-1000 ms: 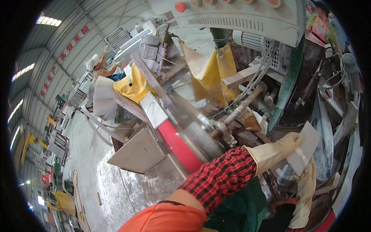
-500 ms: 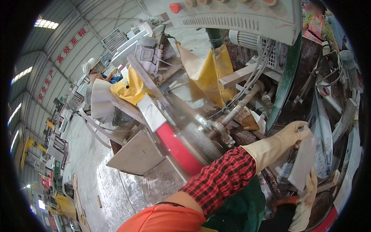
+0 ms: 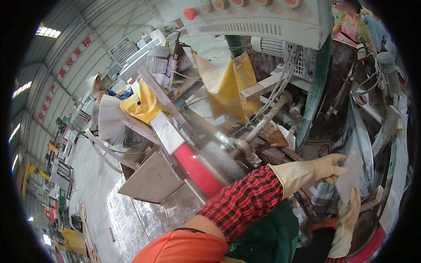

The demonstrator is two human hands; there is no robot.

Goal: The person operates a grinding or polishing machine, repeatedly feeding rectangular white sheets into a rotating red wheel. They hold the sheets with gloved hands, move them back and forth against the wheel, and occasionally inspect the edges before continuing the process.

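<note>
A thin pale stone slab (image 3: pixel 352 168), blurred by motion, stands on edge at the right side of the head view. My right hand (image 3: pixel 348 221), in a cream rubber glove, grips its lower part; the fingertips lie along the slab and the palm is partly hidden. My left hand (image 3: pixel 331 167), gloved the same way below a red-and-black checked sleeve, is beside the slab's left edge. Its fingers are bent and apart, with a gap between them. A machine with a blurred wheel (image 3: pixel 217 164) and red belt guard (image 3: pixel 197 170) lies left of my left forearm.
A grey control box (image 3: pixel 258 22) with a red button hangs overhead. A rusty shaft (image 3: pixel 269 118) and green metal edge (image 3: pixel 313 96) stand just beyond my hands. Yellow sheeting (image 3: pixel 239 87) hangs farther off. Another person (image 3: pixel 351 28) stands at far right, one (image 3: pixel 103 85) at far left.
The slab has turned and shifted up, past my left fingers. My left hand has moved slightly down and its fingers have parted from the slab's top. My right hand stays at the lower part.
</note>
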